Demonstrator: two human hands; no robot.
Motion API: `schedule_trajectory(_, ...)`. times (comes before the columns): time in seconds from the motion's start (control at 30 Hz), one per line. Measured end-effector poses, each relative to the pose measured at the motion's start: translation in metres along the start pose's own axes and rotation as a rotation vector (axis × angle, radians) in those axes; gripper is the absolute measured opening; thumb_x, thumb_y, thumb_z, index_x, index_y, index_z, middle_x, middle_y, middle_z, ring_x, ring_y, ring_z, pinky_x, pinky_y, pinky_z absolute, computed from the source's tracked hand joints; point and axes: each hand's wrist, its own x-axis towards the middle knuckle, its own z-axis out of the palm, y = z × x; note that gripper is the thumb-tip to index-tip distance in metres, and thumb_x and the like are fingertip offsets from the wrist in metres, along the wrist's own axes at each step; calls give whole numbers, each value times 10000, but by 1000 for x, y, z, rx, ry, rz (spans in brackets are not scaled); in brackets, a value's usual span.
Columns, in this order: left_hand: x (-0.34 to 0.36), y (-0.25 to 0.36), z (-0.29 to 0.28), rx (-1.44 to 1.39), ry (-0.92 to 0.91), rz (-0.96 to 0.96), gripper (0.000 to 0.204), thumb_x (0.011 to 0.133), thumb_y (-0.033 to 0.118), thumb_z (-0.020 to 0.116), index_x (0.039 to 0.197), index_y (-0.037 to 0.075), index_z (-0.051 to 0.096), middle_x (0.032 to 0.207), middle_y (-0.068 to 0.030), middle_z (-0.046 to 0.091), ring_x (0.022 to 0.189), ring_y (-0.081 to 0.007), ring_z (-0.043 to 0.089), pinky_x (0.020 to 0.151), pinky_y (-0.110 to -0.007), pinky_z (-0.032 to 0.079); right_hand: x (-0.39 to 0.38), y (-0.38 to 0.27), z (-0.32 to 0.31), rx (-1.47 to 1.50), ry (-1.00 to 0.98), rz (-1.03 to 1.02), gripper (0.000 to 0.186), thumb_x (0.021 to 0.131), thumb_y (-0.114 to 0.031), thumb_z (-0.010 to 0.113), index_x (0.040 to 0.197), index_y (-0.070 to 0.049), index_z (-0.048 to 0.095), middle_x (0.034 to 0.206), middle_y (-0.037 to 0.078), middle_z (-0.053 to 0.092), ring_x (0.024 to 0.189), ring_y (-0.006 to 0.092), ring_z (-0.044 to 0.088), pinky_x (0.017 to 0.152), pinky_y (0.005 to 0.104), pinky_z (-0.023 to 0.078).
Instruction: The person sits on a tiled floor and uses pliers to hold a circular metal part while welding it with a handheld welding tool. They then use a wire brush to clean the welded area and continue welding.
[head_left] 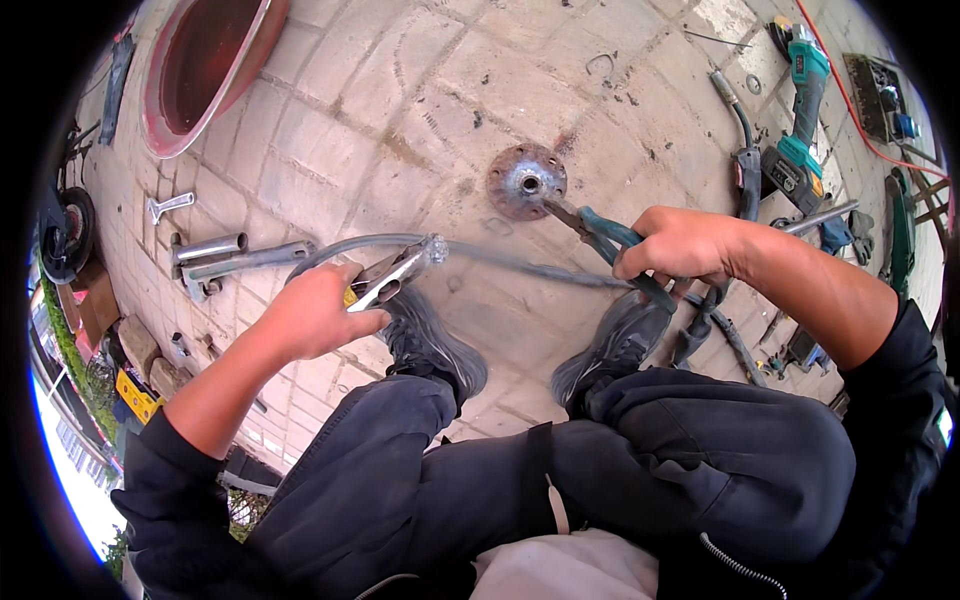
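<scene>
My left hand (pixel 318 312) is closed on a welding electrode holder (pixel 392 276), whose grey cable (pixel 360 243) loops off to the left; its tip points right, toward a blurred thin rod. My right hand (pixel 678 245) squeezes green-handled pliers (pixel 598 232), whose jaws clamp the edge of a rusty round flange with bolt holes (pixel 526 180) lying on the paving. My two grey shoes (pixel 432 343) are planted just below the hands, knees bent.
A green cordless angle grinder (pixel 800 110) and loose hand tools lie at the right. A pipe wrench (pixel 245 264) and metal tubes lie at the left, a red metal basin (pixel 205 60) at the top left. An orange cord runs along the upper right.
</scene>
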Motion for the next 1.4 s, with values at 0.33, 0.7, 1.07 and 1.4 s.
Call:
schedule_trajectory(0.33, 2, -27, 27, -392, -60, -86, 635, 769, 445, 738, 1152, -51, 630, 819, -190, 677, 731, -281, 679, 706, -372, 529, 5, -36, 6, 316, -115, 114, 337, 813, -179, 678, 1014, 77, 594, 904, 181, 629, 748, 307, 709, 639, 460, 599)
schedule_trajectory(0.7, 18, -22, 18, -397, -108, -18, 679, 726, 435, 768, 1165, -62, 621, 818, -175, 687, 698, -232, 683, 664, -347, 532, 17, -53, 18, 584, -177, 110, 258, 835, -148, 645, 966, 58, 559, 864, 214, 630, 720, 320, 691, 639, 430, 582)
schedule_trajectory(1.07, -12, -10, -9, -493, 241, 162, 856, 685, 386, 801, 1335, -74, 487, 1211, -262, 591, 1113, -334, 603, 962, -388, 463, -25, 36, 35, 678, -153, -310, 143, 911, -37, 609, 1035, 25, 576, 963, 158, 642, 804, 243, 676, 731, 373, 567)
schedule_trajectory(1.4, -39, 45, -31, -73, 698, 612, 894, 619, 252, 832, 1382, -2, 442, 1249, -202, 530, 1137, -372, 524, 994, -430, 401, -17, 137, 72, 409, 636, -883, 247, 891, -225, 737, 848, -21, 605, 885, 110, 667, 820, 215, 640, 735, 362, 508)
